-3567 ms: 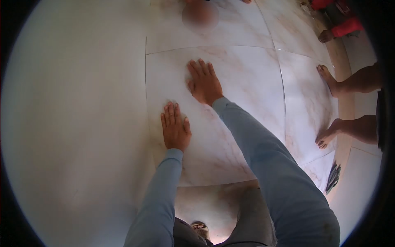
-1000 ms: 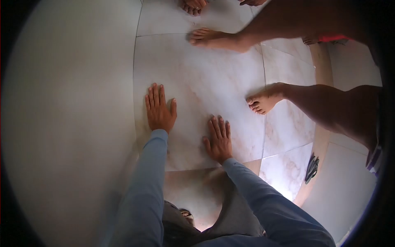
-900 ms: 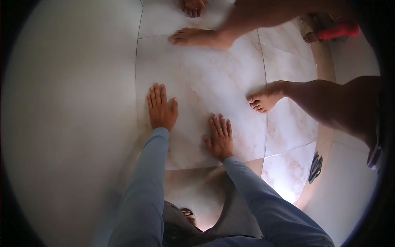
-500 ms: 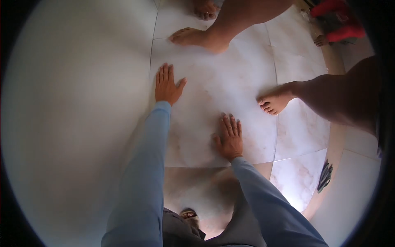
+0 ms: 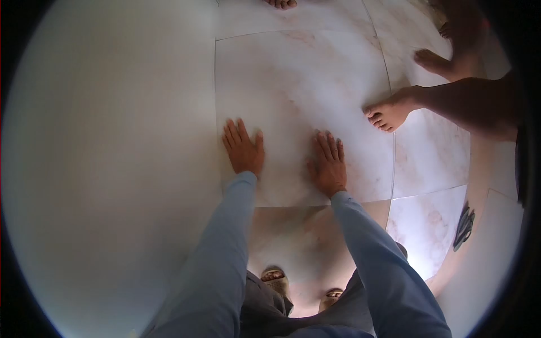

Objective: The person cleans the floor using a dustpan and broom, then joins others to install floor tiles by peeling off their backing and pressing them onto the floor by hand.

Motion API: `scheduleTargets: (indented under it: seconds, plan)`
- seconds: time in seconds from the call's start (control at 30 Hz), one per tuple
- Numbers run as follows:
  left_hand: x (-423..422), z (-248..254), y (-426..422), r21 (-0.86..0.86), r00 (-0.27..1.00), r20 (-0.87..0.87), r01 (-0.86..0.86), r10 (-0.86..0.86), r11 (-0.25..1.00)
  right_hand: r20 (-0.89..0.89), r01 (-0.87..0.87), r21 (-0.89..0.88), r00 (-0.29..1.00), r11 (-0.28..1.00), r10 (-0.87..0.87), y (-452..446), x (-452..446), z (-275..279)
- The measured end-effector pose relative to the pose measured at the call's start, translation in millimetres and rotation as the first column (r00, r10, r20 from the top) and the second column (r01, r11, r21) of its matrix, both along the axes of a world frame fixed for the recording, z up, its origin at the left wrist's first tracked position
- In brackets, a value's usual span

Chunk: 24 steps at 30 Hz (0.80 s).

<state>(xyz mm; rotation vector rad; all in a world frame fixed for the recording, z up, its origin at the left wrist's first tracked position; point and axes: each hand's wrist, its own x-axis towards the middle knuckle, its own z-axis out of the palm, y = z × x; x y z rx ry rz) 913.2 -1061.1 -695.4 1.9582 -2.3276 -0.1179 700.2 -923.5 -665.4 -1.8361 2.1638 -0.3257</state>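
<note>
A large pale marbled tile [image 5: 293,73] lies in front of me. My left hand [image 5: 244,151] is on its left part, close to the left edge, palm down with the fingers spread. To its right, nearer the tile's front edge, my right hand [image 5: 328,166] also has its palm down and its fingers apart. Neither hand holds anything. Both arms reach forward in light blue sleeves.
Another person's bare foot [image 5: 389,112] rests by the tile's right edge, with their other foot [image 5: 434,62] farther back. More toes [image 5: 280,3] show at the top. Dark slippers [image 5: 464,226] lie at right; a plain pale surface [image 5: 112,158] fills the left.
The other person's raised leg has moved off the tile's far part to the right. My left hand has come nearer to me. The view has shifted, and both my sandalled feet now show.
</note>
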Motion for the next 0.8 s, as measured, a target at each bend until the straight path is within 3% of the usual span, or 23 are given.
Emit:
scheduleTargets:
  seconds: [0.17,0.37,0.57,0.67,0.77,0.8]
  plan:
    - [-1,17,80,0.141,0.972,0.08,-0.233,0.223,0.962,-0.014,-0.005,-0.045,1.0,0.999,0.004,4,0,2]
    - [12,23,130,0.25,0.934,0.081,-0.358,0.349,0.9,-0.022,-0.002,-0.099,1.0,0.995,-0.001,13,-1,-6]
    - [35,18,167,0.262,0.92,0.067,-0.389,0.385,0.883,-0.006,0.014,-0.176,1.0,0.984,-0.015,17,3,-14]
    - [36,15,179,0.237,0.913,0.152,-0.405,0.378,0.883,-0.046,0.006,-0.185,0.999,0.983,-0.015,19,0,-20]
    - [16,24,175,0.366,0.945,0.143,-0.325,0.293,0.872,-0.068,0.009,-0.181,0.997,0.983,-0.021,23,-1,-23]
    - [-1,34,181,0.399,0.979,0.102,-0.201,0.174,0.895,-0.061,0.013,-0.181,0.998,0.983,-0.025,26,-2,-21]
